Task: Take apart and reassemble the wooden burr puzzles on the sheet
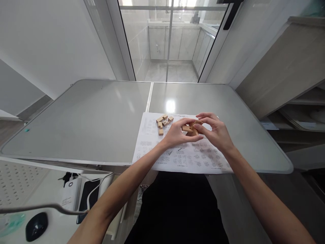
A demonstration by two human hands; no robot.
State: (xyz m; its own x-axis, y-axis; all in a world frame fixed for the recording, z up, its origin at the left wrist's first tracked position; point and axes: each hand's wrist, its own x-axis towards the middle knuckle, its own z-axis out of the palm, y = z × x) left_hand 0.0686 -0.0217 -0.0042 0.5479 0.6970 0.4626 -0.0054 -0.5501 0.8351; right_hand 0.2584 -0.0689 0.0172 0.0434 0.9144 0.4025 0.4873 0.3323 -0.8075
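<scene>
Between my two hands, above the printed sheet, is a cluster of interlocked wooden puzzle pieces point(187, 128). My left hand point(176, 133) grips it from the left, thumb below and fingers along the top. From the right, my right hand point(215, 130) pinches a piece of the same cluster with thumb and fingers. Fingers hide part of how the pieces fit together. Several loose notched wooden pieces point(160, 124) lie on the paper just left of my left hand. The printed sheet point(162, 166) carries rows of small diagrams and lies under both hands.
The grey folding table point(106, 118) has a seam down its middle. At lower left, a white surface holds a black mouse point(37, 226), a white power bank point(71, 194), a phone point(88, 196) and cables. Shelves point(299, 115) stand at right; a glass door point(167, 44) is ahead.
</scene>
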